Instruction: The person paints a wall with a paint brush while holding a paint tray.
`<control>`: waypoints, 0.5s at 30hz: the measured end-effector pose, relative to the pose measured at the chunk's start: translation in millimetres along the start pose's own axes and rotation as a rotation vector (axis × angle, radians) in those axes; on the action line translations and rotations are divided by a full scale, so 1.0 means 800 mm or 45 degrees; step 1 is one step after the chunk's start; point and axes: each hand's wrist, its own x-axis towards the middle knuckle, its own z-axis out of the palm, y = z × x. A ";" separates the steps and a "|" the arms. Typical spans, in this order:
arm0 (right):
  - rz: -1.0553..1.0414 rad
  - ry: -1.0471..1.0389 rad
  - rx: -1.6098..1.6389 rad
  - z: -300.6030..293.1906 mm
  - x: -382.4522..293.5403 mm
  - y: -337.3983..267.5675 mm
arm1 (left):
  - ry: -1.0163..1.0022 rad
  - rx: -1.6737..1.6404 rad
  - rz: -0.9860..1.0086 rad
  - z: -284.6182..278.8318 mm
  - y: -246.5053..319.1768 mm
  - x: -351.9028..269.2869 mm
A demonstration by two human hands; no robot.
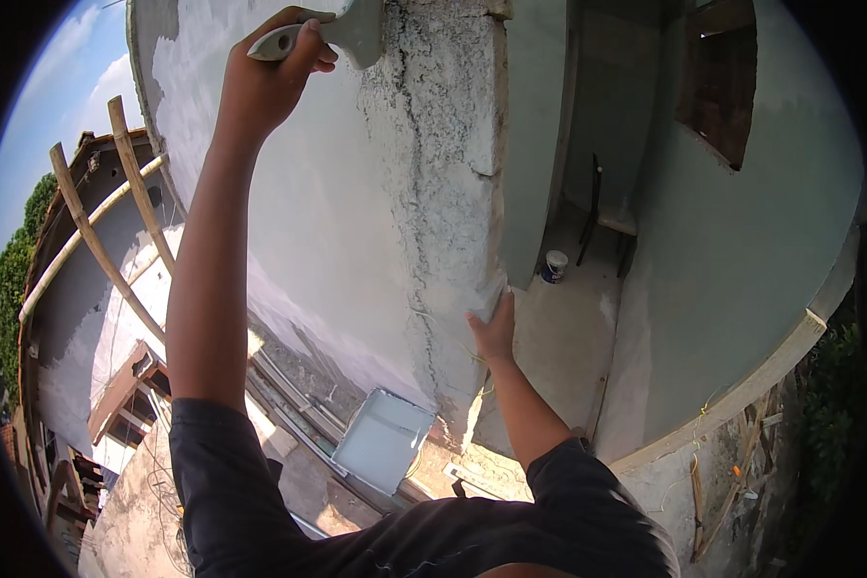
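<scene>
High at the upper left, my left hand grips the pale handle of a wide paintbrush. The brush head lies against the wall, beside a rough, cracked strip of whitish plaster. Lower down, my right hand holds the wall's end edge, its thumb on the pale face and the fingers at the corner, partly hidden. Below the wall stands a square paint container with light grey-white paint inside. A thin yellowish string hangs near my right wrist.
Right of the wall's edge, a narrow room holds a small paint bucket and a chair on its floor. Bamboo poles cross at the left. Long rails lie beside the paint container. Wood scraps and a yellow cord are at the lower right.
</scene>
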 end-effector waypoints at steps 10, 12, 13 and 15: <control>0.039 -0.003 -0.046 0.001 -0.001 -0.004 | 0.003 0.009 0.006 -0.010 0.009 0.003; 0.000 -0.020 0.037 -0.001 0.000 -0.004 | -0.048 -0.030 -0.048 0.002 0.007 0.001; 0.000 -0.016 0.032 -0.003 0.001 -0.002 | -0.100 -0.071 -0.103 0.009 0.006 -0.002; 0.001 0.037 -0.030 -0.002 0.002 0.000 | -0.114 -0.077 -0.084 0.007 0.007 -0.003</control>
